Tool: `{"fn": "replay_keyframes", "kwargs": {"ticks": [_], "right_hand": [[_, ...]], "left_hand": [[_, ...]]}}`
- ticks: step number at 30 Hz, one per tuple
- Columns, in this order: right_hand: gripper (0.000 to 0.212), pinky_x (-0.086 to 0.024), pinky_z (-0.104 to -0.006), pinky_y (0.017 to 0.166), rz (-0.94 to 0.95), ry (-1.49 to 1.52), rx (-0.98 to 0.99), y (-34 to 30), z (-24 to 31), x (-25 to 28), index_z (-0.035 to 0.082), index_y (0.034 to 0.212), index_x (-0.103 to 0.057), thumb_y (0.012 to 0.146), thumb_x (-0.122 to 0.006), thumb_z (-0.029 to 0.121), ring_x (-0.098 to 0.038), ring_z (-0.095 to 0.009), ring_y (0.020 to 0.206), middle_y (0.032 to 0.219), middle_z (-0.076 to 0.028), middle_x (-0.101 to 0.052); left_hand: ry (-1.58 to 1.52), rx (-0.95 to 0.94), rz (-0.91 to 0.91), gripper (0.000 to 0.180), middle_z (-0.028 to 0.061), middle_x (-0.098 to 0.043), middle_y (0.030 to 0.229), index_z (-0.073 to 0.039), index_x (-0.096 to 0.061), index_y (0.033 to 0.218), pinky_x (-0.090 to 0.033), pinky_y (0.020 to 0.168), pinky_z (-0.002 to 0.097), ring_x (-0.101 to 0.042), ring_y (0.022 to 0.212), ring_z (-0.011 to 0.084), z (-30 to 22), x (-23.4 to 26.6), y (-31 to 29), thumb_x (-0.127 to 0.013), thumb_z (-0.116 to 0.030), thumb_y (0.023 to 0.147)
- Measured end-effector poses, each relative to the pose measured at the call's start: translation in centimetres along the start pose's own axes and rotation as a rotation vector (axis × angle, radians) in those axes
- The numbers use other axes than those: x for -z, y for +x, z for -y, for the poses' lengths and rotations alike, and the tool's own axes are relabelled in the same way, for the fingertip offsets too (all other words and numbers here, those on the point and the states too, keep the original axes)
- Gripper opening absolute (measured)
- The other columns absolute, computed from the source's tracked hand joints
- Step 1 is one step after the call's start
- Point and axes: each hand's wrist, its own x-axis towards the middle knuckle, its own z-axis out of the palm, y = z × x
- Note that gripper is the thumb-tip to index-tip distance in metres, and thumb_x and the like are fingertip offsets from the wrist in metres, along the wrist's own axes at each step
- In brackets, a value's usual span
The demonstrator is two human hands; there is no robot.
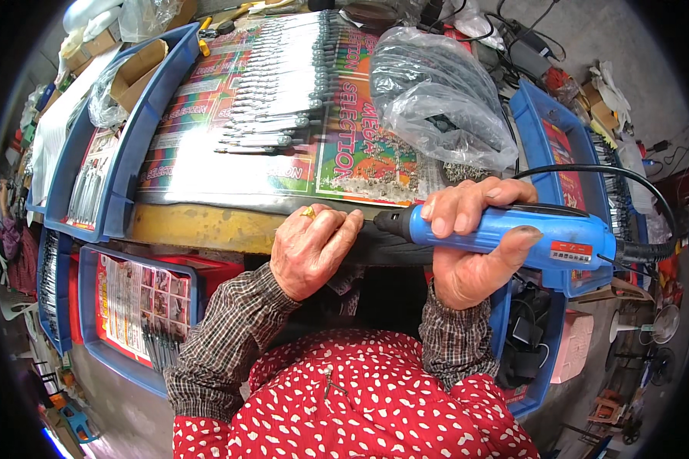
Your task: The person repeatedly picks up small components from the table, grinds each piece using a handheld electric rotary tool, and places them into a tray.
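My right hand (467, 245) is wrapped round a blue electric screwdriver (505, 233), held nearly level, its black nose pointing left. A black cable leaves its right end. My left hand (310, 249) is closed in a pinch at the table's front edge, just left of the screwdriver's tip. Whatever its fingers hold is hidden. Beyond my hands, a long row of slim silvery metal pieces (283, 84) lies side by side on a colourful printed sheet (230, 168). Many tiny metal parts (386, 164) are scattered on the sheet's right part.
A clear plastic bag (440, 96) with dark contents lies at the table's back right. Blue trays (119, 183) with slim metal pieces stand at the left, another blue tray (142, 367) lower down. More blue bins (547, 130) stand at the right, near a pink box (572, 348).
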Motion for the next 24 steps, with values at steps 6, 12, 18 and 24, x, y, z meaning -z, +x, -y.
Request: {"fn": "replay_keyframes", "kwargs": {"ticks": [6, 12, 18, 24], "right_hand": [[0.048, -0.045, -0.036, 0.06, -0.027, 0.039, -0.012, 0.1, 0.4, 0.7, 0.008, 0.097, -0.041, 0.079, -0.062, 0.048, -0.053, -0.019, 0.057, 0.066, -0.006, -0.049], [0.048, -0.045, -0.0362, 0.06, -0.033, 0.051, -0.007, -0.1, 0.5, 1.2, 0.008, 0.097, -0.041, 0.079, -0.063, 0.047, -0.052, -0.019, 0.056, 0.066, -0.006, -0.05], [0.049, -0.045, -0.0352, 0.059, -0.039, 0.006, -0.014, -0.1, 0.4, 1.2, 0.008, 0.096, -0.041, 0.078, -0.063, 0.049, -0.052, -0.018, 0.056, 0.066, -0.006, -0.049], [0.049, -0.045, -0.0348, 0.059, -0.028, -0.004, -0.009, 0.0, 0.4, 1.3, 0.008, 0.096, -0.041, 0.079, -0.063, 0.049, -0.052, -0.018, 0.056, 0.065, -0.006, -0.049]], "left_hand": [[0.01, -0.007, -0.003, 0.032, 0.0053, -0.055, 0.077, 0.002, -0.06, 0.094, -0.044, 0.056, 0.0292, -0.054, 0.066, 0.0171, 0.0, 0.0, 0.0, -0.063, -0.001, 0.062], [0.019, -0.029, -0.01, 0.034, 0.0056, -0.056, 0.079, 0.001, -0.059, 0.094, -0.045, 0.057, 0.0296, -0.055, 0.067, 0.0175, -0.1, 0.0, 0.0, -0.063, -0.002, 0.06], [0.017, -0.027, -0.002, 0.036, 0.0056, -0.055, 0.079, 0.0, -0.059, 0.096, -0.045, 0.057, 0.0296, -0.055, 0.068, 0.0177, 0.0, 0.1, -0.2, -0.062, -0.003, 0.06], [0.014, -0.046, 0.01, 0.037, 0.0055, -0.055, 0.079, 0.0, -0.059, 0.096, -0.045, 0.058, 0.0293, -0.056, 0.068, 0.0177, 0.0, 0.3, 0.0, -0.061, -0.003, 0.06]]}}
